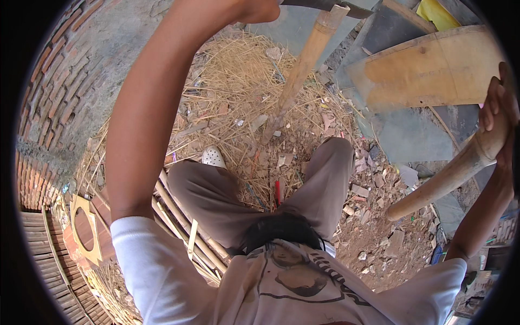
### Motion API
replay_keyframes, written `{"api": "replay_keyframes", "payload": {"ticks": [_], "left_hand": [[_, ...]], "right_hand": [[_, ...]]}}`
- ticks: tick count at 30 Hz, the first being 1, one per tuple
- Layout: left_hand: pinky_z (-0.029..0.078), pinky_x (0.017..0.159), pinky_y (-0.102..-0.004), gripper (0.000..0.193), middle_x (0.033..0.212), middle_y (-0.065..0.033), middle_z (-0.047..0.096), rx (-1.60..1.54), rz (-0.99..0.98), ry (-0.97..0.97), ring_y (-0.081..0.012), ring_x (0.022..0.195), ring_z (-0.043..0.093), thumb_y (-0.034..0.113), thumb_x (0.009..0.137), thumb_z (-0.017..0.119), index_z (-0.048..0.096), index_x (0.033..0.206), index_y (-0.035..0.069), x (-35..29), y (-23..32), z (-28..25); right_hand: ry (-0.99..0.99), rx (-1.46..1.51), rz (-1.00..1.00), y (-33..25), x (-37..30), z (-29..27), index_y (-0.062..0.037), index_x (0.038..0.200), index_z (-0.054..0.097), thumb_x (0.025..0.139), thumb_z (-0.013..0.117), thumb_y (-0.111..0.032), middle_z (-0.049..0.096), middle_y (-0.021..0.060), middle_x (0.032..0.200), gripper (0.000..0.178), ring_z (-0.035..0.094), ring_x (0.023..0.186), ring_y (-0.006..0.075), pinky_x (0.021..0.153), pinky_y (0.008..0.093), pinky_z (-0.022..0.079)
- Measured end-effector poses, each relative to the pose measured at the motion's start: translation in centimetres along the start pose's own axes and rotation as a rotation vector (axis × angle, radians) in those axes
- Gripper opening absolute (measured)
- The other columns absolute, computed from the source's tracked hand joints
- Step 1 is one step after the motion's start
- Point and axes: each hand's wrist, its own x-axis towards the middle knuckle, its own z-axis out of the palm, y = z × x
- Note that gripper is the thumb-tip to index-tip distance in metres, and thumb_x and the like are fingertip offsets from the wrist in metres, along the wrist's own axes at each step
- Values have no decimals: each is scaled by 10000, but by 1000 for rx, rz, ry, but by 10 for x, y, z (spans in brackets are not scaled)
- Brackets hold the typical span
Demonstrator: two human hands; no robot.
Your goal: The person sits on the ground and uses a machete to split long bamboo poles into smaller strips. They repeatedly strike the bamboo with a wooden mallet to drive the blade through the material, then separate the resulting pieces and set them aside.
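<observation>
At the top edge my left hand [257, 10] is closed, its fingers partly cut off by the frame, on what looks like the handle end of a machete [357, 9]. The machete's dark blade lies across the top end of an upright bamboo pole [303, 60], whose lower end meets the littered ground ahead of my knees. On the right, my raised right hand [501, 111] wraps round a thick, short bamboo length [441, 181], which slants down toward my right knee. This bamboo length is apart from the blade.
A brick wall [65, 81] curves along the left. Straw [238, 70] and broken rubble [374, 216] cover the ground. Flat grey sheets and a stained brown board [428, 70] lie at the far right. Bamboo poles [189, 233] lie beside my left leg, near a board with an oval hole [85, 227].
</observation>
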Motion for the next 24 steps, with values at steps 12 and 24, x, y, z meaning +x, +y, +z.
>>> {"api": "replay_keyframes", "payload": {"ticks": [12,24], "left_hand": [[545,763,-485,226,855,-237,691,76,91,6,-405,845,679,163,732,617,728,891,46,20,5,24],[551,767,-480,229,866,-226,701,50,106,13,-395,835,688,163,729,624,732,893,44,-2,11,18]], "right_hand": [[-433,-265,-348,-12,9,-43,-19,983,526,918,543,-61,575,141,775,79,610,620,203,531,324,585],[-178,-199,356,61,-13,46,76,1158,495,728,635,-36,552,82,716,465,530,479,144,424,302,439]]}}
